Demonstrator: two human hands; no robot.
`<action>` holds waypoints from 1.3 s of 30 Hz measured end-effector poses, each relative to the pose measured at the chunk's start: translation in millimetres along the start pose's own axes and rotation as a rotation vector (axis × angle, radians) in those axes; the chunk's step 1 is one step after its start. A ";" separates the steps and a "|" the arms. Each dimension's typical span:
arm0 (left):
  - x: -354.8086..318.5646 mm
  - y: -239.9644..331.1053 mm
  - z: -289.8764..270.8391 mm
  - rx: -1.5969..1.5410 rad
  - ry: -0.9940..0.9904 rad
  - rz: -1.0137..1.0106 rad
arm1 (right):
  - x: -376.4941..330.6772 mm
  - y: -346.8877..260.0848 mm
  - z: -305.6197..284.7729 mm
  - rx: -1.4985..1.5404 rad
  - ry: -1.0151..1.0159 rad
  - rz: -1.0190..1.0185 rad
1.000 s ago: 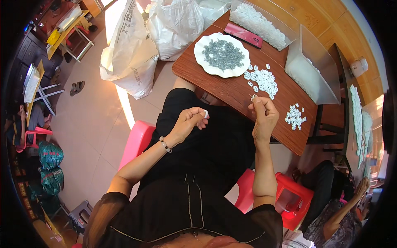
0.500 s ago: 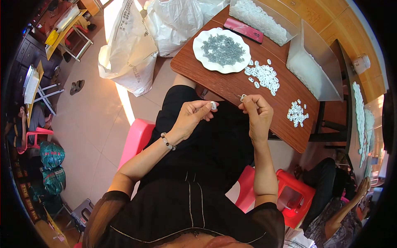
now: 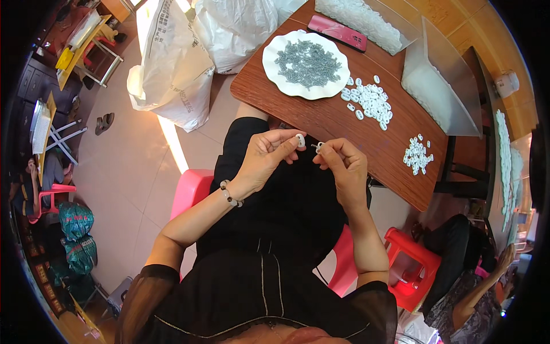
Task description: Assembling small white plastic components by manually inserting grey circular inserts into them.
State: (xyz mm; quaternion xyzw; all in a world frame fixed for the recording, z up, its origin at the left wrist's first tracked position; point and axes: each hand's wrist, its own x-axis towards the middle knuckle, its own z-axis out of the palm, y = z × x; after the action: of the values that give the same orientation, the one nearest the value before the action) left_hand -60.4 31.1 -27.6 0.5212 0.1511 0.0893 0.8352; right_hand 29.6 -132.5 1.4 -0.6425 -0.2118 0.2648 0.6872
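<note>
Over my lap, my left hand (image 3: 264,157) pinches a small white oval plastic piece (image 3: 300,140) with dark holes between thumb and forefinger. Close to its right, my right hand (image 3: 348,172) is closed on a smaller white plastic piece (image 3: 319,147); a thin dark pin sticks out from it toward the left hand. The two pieces are apart. On the brown table (image 3: 389,166) ahead, a white scalloped plate (image 3: 271,67) carries many small grey pins (image 3: 309,62). A heap of white oval pieces (image 3: 372,104) lies right of the plate, and a heap of smaller white pieces (image 3: 417,155) lies nearer the right corner.
A pink phone (image 3: 337,32) lies behind the plate. Clear bins of white parts (image 3: 438,92) line the table's far and right sides. White sacks (image 3: 177,80) stand at the left. A red stool (image 3: 409,269) and a seated person (image 3: 458,298) are at the right.
My right hand has moved left, bringing its small white piece and pin closer to the oval piece. My left hand has shifted slightly right and up. The view has shifted a little.
</note>
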 end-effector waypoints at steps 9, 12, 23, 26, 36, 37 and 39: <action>2.6 -17.4 2.0 0.023 -0.058 0.026 | -2.0 9.1 9.3 0.051 -0.088 0.071; 0.1 -22.5 -1.6 -0.031 -0.063 0.028 | -0.5 10.6 11.4 0.058 -0.081 0.098; -3.9 -21.8 -0.8 -0.193 -0.010 -0.125 | 3.2 20.9 7.8 0.170 -0.014 0.086; -2.5 -23.0 -4.4 -0.100 -0.030 -0.111 | 4.6 23.6 6.6 0.200 0.008 0.088; 0.2 -17.4 -10.8 -0.150 -0.139 -0.327 | 7.2 24.2 3.9 0.218 -0.016 0.124; 0.6 -16.3 -10.8 -0.161 -0.147 -0.360 | 7.4 24.3 3.5 0.219 -0.015 0.126; 0.9 -15.4 -11.2 -0.194 -0.157 -0.380 | 7.7 24.5 3.1 0.211 -0.018 0.115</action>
State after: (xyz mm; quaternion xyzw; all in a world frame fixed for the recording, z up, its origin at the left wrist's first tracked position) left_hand -63.6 34.1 -46.1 0.4059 0.1719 -0.0962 0.8924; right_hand 31.3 -124.3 -23.1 -0.5753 -0.1518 0.3303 0.7327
